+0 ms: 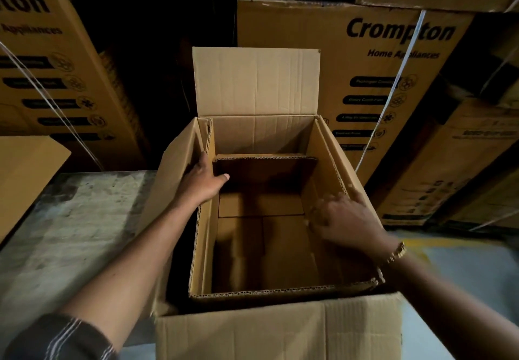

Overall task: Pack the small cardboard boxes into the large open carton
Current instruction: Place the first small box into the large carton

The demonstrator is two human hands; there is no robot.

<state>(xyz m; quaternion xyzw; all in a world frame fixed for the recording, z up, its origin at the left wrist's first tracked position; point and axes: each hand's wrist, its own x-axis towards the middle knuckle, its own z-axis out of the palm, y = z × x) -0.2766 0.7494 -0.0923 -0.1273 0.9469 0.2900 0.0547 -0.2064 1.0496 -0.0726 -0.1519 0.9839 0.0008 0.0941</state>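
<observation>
Hands are both sitting at the large open carton (280, 328). Left hand (202, 180) is lying flat against the left wall, fingers straight, thumb spreading over the edge of the inner liner (202, 247), holding nothing. Right hand (346, 220) is resting on the right wall rim; motion blur is hiding whether its fingers are gripping. A bracelet (396, 253) is showing on the right wrist. Small cardboard boxes (289, 247) are lying side by side on the carton bottom, tops flat. The carton is standing with flaps open, rear flap upright, in front of stacked printed cartons (365, 78).
</observation>
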